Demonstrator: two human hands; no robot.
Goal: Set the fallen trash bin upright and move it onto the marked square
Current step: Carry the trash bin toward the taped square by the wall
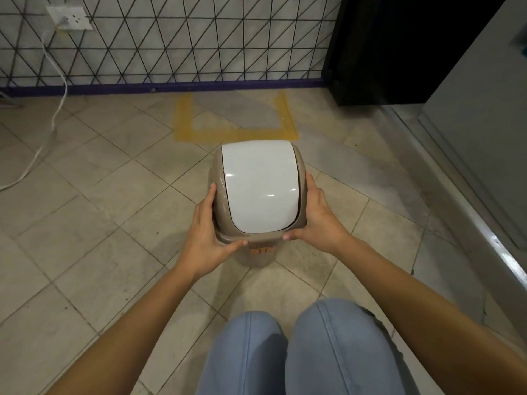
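Knees (299, 352): in pale blue trousers, nearest the camera, person crouched over the tiled floor (99, 238).

Left hand (206, 238): fingers closed around the left side of the bin's collar, thumb along its near rim.

Right hand (316, 220): fingers closed around the right side of the same collar, thumb on the near rim.

Trash bin (258, 255): beige body, standing upright or nearly so between the two hands, base toward the floor; whether it rested on the tiles or hung just above them could not be told. An orange label showed on its near wall.

Lid (261, 186): white, domed, shut over the mouth. Contents hidden; nothing could be said of them.

Marked square (236, 134): yellow tape outline just beyond the bin, against the wall (171, 47); nothing stood inside it.

Cable (54, 115) and socket (70, 17): far left, well apart from the bin.

Step in hand, as judged: righting appeared done; the carry to the square remained. The next move called for a short forward shift, keeping the bin level, and setting its base inside the tape lines.
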